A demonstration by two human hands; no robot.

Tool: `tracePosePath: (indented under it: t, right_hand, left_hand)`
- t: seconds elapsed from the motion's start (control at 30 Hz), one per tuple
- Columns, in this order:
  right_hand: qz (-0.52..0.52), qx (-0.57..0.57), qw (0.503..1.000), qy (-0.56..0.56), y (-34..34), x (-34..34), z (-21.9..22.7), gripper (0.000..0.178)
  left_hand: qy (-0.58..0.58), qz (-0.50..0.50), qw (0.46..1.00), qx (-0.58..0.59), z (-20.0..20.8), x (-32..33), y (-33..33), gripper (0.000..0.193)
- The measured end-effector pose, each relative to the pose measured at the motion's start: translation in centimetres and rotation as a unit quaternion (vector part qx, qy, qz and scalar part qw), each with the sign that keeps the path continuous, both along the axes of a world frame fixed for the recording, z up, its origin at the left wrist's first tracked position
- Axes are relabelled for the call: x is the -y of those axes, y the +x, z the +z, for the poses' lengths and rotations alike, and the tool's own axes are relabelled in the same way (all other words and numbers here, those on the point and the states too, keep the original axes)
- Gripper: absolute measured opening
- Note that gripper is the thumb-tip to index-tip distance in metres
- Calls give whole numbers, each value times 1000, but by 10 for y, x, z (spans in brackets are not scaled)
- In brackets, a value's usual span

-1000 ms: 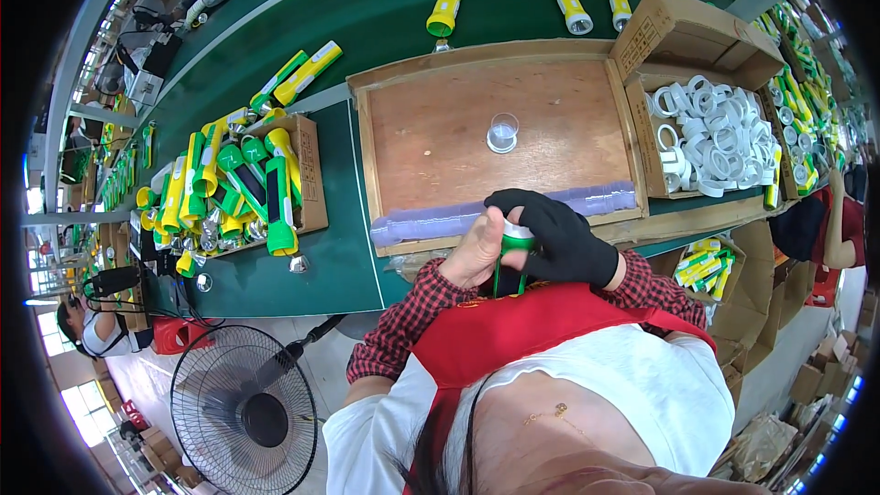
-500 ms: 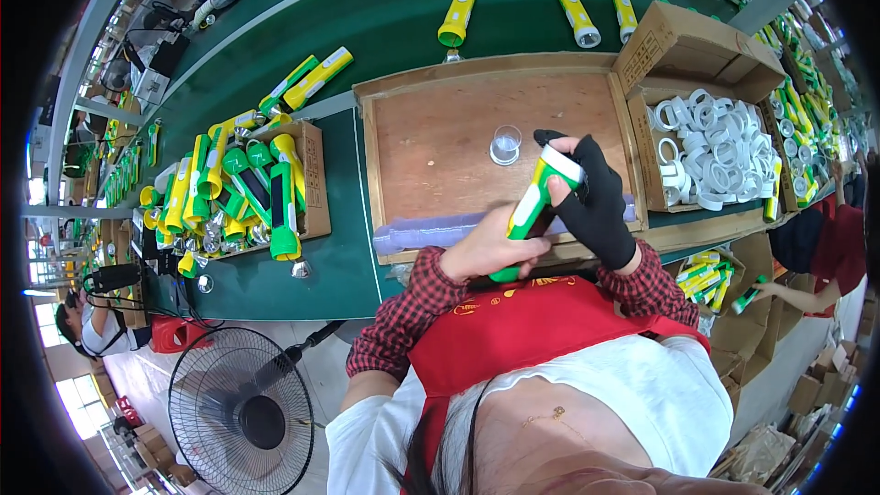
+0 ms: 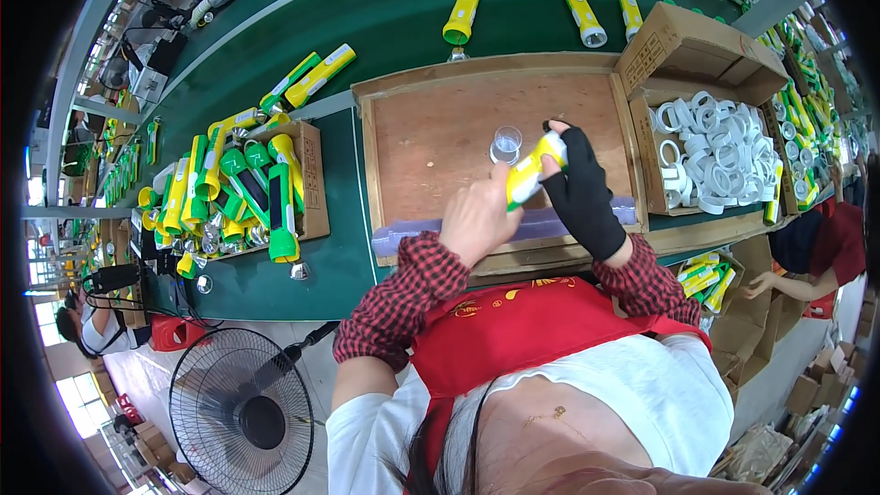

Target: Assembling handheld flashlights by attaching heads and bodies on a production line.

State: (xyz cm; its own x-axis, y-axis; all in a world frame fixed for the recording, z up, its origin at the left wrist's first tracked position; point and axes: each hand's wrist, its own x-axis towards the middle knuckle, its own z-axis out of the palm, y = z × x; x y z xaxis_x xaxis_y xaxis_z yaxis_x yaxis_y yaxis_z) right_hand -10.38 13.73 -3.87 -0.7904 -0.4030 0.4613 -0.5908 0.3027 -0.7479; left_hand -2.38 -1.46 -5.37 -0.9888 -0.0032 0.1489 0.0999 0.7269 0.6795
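Observation:
Above the near part of a wooden tray (image 3: 440,115), both my hands grip a yellow, green and white flashlight (image 3: 526,180). My bare left hand (image 3: 481,214) is wrapped round its lower body. My right hand (image 3: 581,191), in a black fingerless glove, closes on the white-ringed head end, which points up and to the right. A clear round plastic lens cup (image 3: 505,144) sits on the tray board just beyond the flashlight. Along the tray's near edge lies a purple padded strip (image 3: 422,236), partly hidden by my hands.
To the right stands a cardboard box of white rings (image 3: 710,151). On the left, a carton (image 3: 316,179) is heaped with flashlight bodies. Several flashlights (image 3: 463,14) lie on the green belt beyond. A black fan (image 3: 241,408) stands lower left. Co-workers are at upper left and right.
My hands have turned the flashlight and shifted it forward over the tray; its yellow side now shows. At the right, the co-worker's hand no longer holds a flashlight.

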Motion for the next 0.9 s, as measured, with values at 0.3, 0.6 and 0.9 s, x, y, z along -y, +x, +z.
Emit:
tracePosePath:
  t: [0.3,0.6,0.9]
  right_hand:
    - [273,187,943,-28,-39,-10,45,43]
    - [144,103,984,14,-113,27,11,33]
    - [-68,-160,983,58,-264,44,-24,34]
  left_hand:
    - [464,-178,790,360,44,26,-8,34]
    - [145,-26,986,77,0,40,-80,39]
    - [705,183,674,127,-29,85,-228,66]
